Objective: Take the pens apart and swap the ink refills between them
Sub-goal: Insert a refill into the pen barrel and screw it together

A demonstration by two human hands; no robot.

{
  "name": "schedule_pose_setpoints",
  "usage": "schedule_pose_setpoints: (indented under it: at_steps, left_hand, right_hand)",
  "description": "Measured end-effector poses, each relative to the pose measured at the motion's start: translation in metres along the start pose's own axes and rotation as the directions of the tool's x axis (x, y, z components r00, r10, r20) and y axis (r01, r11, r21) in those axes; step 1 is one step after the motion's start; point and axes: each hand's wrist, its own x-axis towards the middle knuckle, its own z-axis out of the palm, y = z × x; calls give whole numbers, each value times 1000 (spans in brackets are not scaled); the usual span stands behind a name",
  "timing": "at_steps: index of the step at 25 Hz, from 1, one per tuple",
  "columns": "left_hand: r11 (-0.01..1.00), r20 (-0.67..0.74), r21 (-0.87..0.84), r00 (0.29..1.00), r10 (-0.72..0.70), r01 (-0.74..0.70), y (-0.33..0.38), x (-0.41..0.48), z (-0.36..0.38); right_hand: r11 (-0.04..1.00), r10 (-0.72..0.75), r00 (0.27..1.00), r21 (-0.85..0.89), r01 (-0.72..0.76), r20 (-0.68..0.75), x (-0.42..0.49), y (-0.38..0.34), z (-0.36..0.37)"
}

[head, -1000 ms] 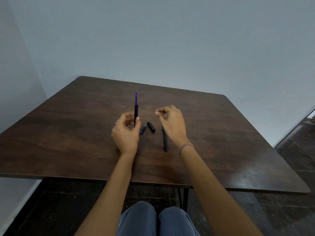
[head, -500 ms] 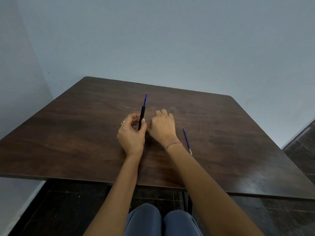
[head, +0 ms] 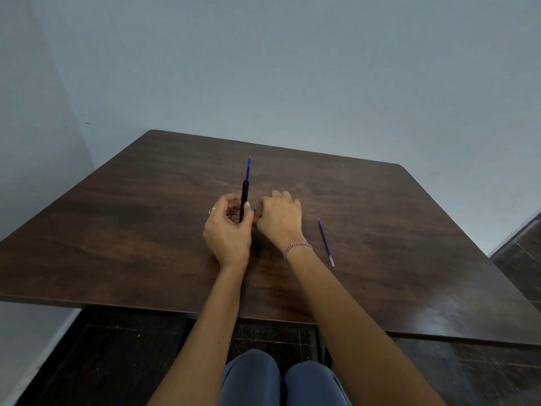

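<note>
Our left hand (head: 227,230): back toward us, thumb and fingers curled round the lower end of a black pen barrel (head: 244,197), which it holds upright. Our right hand (head: 281,221): just beside the left, palm down, knuckles up, fingers bent forward and downward; whether they grip anything we cannot tell. Both forearms: bare, reaching forward, converging toward the hands.

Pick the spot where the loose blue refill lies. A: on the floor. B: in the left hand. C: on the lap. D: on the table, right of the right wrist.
D: the loose refill lies flat on the table, apart from the right hand, while the left hand grips the black barrel with the other refill sticking out.
</note>
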Motion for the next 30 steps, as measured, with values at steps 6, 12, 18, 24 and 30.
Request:
schedule_pose_setpoints:
  at_steps: [6, 12, 18, 24, 30]
  left_hand:
    - [1000, -11, 0, 1000, -19, 19, 0, 0, 1]
    - [1000, -16, -5, 1000, -14, 14, -2, 0, 1]
    - [1000, 1, -1, 1000, -11, 11, -3, 0, 2]
    - [1000, 62, 3, 998, -22, 22, -2, -2, 5]
    - [998, 249, -57, 967, 46, -33, -2, -9, 14]
  right_hand:
    - [994, 110, 992, 32, -109, -55, 15, 15, -6]
    - [999, 45, 999, -30, -45, -15, 20, 10, 1]
    - [993, 63, 998, -100, -65, -18, 20, 1, 8]
    - [733, 359, 930, 641, -227, -81, 8, 26, -15]
    - [283, 609, 784, 957, -71, -122, -17, 68, -22]
